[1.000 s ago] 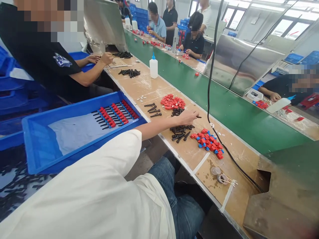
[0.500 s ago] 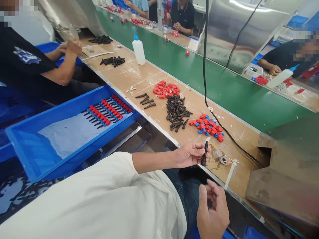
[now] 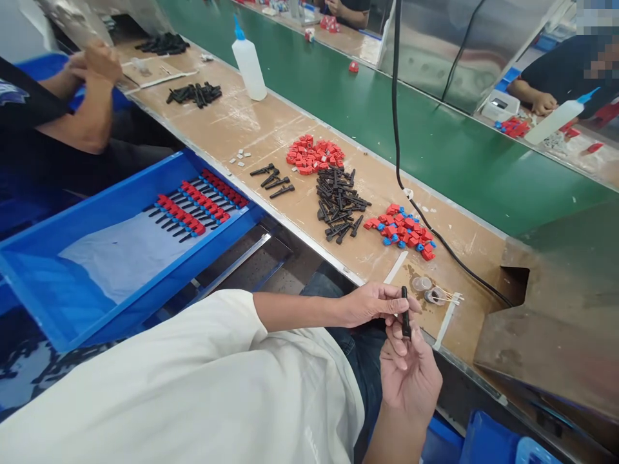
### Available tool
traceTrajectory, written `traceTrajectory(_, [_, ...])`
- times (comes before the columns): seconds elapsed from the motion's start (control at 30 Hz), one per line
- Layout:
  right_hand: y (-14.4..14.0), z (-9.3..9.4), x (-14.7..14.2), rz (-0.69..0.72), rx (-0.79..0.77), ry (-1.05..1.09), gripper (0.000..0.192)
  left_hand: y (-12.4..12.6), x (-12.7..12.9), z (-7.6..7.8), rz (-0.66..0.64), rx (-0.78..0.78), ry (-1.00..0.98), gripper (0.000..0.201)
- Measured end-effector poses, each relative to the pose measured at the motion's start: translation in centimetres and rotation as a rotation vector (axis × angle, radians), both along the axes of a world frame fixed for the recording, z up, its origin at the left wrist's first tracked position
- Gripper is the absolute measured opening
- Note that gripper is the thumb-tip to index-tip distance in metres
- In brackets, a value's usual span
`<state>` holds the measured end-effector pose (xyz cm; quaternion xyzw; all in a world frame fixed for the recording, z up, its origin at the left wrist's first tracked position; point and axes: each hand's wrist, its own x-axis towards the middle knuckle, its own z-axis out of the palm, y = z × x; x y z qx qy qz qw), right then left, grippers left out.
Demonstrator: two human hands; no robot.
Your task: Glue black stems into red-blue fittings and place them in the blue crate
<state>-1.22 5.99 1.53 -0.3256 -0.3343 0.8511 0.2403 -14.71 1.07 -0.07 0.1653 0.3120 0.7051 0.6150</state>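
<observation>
My left hand [image 3: 370,304] pinches a black plastic rod [image 3: 405,312] between thumb and fingers, over the bench's front edge. The rod stands nearly upright, with a thicker lower end. From below, my right hand [image 3: 411,370] has its fingertips closed round that lower end. Beyond the hands lies a heap of red-and-blue plastic pieces [image 3: 403,232]. Left of it are a pile of similar black rods [image 3: 340,205] and a heap of red pieces [image 3: 314,154]. Close by on the right stand a small clear cup [image 3: 422,283] and a cup of dark liquid with cotton swabs [image 3: 435,296].
A blue tray [image 3: 113,293] at left holds rows of assembled red, blue and black parts [image 3: 181,214]. A white squeeze bottle [image 3: 250,67] stands near the green belt [image 3: 309,77]. A black cable [image 3: 396,129] hangs across the bench. Co-workers' hands [image 3: 99,61] are at far left.
My right hand has risen from below to the rod's lower end, its fingers closing there. My left hand still holds the rod, slightly lower and further right. The camera view has shifted a little.
</observation>
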Motion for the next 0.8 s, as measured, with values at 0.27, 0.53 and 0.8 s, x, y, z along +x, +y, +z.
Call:
traceTrajectory(0.27, [1.5, -0.2, 0.5, -0.153, 0.410, -0.341, 0.038, 0.3, 0.0, -1.1, 0.028, 0.015, -0.043, 0.057])
traceTrajectory(0.53, [10.9, -3.0, -0.1, -0.338, 0.871, -0.709, 0.067, 0.7, -0.2, -3.0, -0.017, -0.094, -0.181, 0.060])
traceTrajectory(0.8, [11.8, -4.0, -1.1, -0.276, 1.071, -0.628, 0.041, 0.6, -0.9, -3.7, -0.001, -0.075, -0.166, 0.055])
